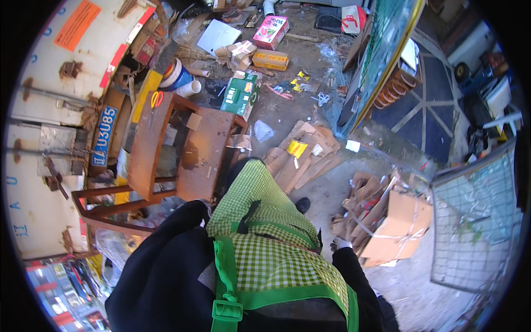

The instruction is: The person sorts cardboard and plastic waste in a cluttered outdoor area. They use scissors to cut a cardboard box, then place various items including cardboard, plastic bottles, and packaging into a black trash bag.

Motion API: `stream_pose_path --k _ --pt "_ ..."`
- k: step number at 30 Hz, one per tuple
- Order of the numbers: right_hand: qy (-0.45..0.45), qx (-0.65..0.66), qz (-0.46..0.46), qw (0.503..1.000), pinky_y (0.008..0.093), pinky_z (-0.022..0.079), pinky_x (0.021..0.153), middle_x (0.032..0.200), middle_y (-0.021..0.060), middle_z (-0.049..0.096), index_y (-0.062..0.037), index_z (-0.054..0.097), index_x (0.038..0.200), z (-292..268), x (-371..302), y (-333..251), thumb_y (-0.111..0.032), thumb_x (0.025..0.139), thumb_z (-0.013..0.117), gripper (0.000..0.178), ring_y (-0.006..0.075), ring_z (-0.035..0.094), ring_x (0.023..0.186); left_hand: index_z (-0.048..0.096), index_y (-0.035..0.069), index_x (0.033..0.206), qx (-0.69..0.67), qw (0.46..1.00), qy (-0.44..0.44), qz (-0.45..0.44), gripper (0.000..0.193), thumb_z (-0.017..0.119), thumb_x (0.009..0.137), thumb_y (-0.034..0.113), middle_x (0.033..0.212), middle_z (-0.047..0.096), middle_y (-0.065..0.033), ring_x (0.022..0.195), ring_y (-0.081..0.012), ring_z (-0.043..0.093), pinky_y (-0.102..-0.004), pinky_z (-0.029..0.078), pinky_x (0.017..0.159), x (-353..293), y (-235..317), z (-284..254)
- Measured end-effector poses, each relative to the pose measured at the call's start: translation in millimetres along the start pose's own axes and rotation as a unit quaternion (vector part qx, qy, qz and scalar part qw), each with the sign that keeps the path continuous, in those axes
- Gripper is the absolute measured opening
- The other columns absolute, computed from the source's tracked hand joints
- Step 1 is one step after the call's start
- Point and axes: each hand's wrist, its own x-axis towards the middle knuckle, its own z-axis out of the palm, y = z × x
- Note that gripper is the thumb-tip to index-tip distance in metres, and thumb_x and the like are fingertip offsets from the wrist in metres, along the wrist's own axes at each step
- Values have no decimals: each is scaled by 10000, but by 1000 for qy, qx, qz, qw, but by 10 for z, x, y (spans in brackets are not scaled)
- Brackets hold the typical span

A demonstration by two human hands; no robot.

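Observation:
My right hand [342, 243], partly pale as if gloved, hangs low at my right side. It is beside a tied bundle of flattened cardboard [399, 224]; whether it touches the bundle I cannot tell, and its fingers are too small to make out. My left arm in a black sleeve bends at my left, and only a sliver of my left hand [207, 213] shows past the cuff, next to a worn brown chair [207, 145]. Scissors with orange-red handles [157, 99] rest at the chair's upper edge. A green checked apron [282, 254] covers my front.
A rusty white truck body [55, 122] stands along the left. Flattened cardboard [310, 152], a green box [240, 95], a pink box [271, 31] and a yellow-brown carton [270, 60] lie ahead among litter. Glass panels [381, 72] lean at right, near a wire-mesh panel [475, 221].

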Motion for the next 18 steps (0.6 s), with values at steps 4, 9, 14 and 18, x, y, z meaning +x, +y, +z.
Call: stream_pose_path --k 4,9,14,18 --pt "-29 77 5 997 381 519 594 909 76 631 -121 622 1170 -50 421 -717 -120 913 608 257 253 640 748 687 25 1086 -142 989 3 -49 365 588 904 325 872 699 -97 725 -174 652 -323 536 684 -57 83 234" --pt "-77 -89 -145 982 370 523 705 959 97 678 -58 658 1097 631 469 -2060 -108 903 626 203 236 644 808 681 26 1081 -251 967 10 -47 348 590 907 314 872 691 -95 724 -177 647 -327 534 678 710 756 -7" --pt "-54 36 -140 988 393 560 681 979 110 669 -78 612 1150 1746 154 -4022 -46 896 597 256 256 654 802 674 27 1076 -335 942 23 -13 332 592 911 302 872 683 -93 724 -180 643 -330 533 671 2223 1882 -1190" --pt "-140 -4 -153 978 373 563 729 1056 109 658 -59 572 1251 2550 43 -5556 -35 898 590 354 236 658 830 668 28 1072 -400 916 29 -12 319 593 913 293 872 677 -92 724 -182 639 -334 532 666 2992 2501 -2095"
